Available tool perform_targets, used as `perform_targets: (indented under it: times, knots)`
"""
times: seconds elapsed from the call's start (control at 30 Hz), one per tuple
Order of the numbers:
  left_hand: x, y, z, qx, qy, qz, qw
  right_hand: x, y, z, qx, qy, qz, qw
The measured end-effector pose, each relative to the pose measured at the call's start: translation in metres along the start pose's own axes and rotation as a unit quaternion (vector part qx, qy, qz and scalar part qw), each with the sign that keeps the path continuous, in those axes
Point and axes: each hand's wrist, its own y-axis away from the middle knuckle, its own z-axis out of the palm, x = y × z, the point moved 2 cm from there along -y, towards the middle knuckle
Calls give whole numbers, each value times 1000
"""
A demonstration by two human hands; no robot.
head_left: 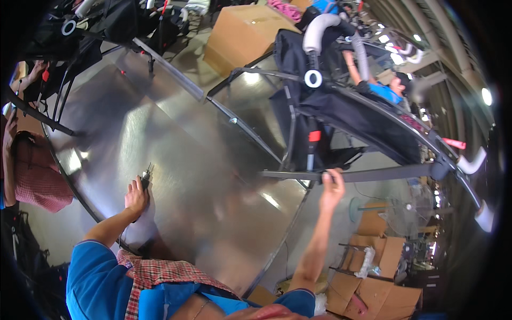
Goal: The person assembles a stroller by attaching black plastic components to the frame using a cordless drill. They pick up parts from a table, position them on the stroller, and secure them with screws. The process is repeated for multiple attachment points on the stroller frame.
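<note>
I am closing my left hand around a small dark tool resting on the steel counter. My right hand is gripping the stroller frame's grey bar at the counter's edge.

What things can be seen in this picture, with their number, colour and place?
metal table: one, shiny silver, centre.
stroller frame: one, black with grey bars, right, on the table edge.
small tool: one, dark, on the table.
cardboard box: one large, brown, top.
flattened cartons: several, brown, lower right floor.
fan: one, pale, right floor.
co-worker: one, red checked clothing, left edge.
left hand: on the small tool.
right hand: fingers gripping the frame's grey bar.
</note>
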Motion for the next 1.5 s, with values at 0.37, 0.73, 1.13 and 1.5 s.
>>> perform_targets:
  times: [0.37, 0.73, 1.13, 1.5]
  knots:
    - [-22, -10, 20, -9, 57, 88, 994, -201, 217, 202, -142, 51, -219, 964]
    - [58, 40, -180, -242, 671, 281, 642, -299, 351, 191, -199, 17, -197, 960]
    - [66, 72, -198, -240, 656, 248, 672, -184, 474, -40, 218, -316, 224, 896]
    - [126, 29, -200, -285, 545, 208, 760, -90, 269, -48, 48, -83, 269, 958]
